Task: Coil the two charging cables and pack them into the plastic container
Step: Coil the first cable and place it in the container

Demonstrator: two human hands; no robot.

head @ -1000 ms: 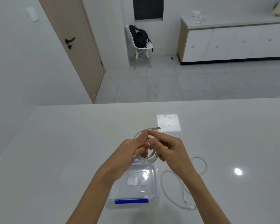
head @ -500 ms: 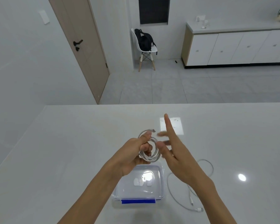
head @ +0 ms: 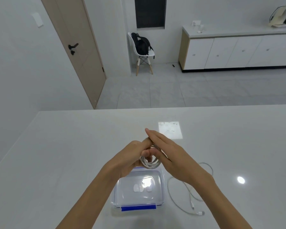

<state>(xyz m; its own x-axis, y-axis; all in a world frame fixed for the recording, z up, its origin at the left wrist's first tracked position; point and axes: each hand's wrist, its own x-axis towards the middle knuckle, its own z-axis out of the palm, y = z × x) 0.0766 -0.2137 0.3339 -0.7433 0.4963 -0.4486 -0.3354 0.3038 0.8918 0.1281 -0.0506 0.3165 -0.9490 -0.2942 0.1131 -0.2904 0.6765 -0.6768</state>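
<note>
Bottom centre of the frame is the plastic container point(head: 162, 187), clear with a blue clip point(head: 138, 208) on its near edge. Honestly can't tell through the glare whether the lid is on or off. Just right of it, the second cable point(head: 200, 213) lies loose and uncoiled on the table point(head: 56, 154), snaking toward the lower right.

Just above the container, mid-frame, the left hand point(head: 130, 157) has its fingers curled round the coiled cable point(head: 149, 164), and a few white loops hang out below the thumb. The right hand point(head: 170, 157) is flat, fingers straight, laid across the top of the coil and not really gripping anything.

Handling-wise, I'd guess this thing is light, soft and springy, so the loops will want to pop open the second you let go. Best to pinch across all the loops at one spot, not by a connector end, and keep that pinch until it's down in the box.

Further back, upper part of the frame: a white chair point(head: 144, 54) with a black backpack point(head: 141, 44), a door point(head: 79, 52) upper left, and cabinets point(head: 238, 52) upper right.
</note>
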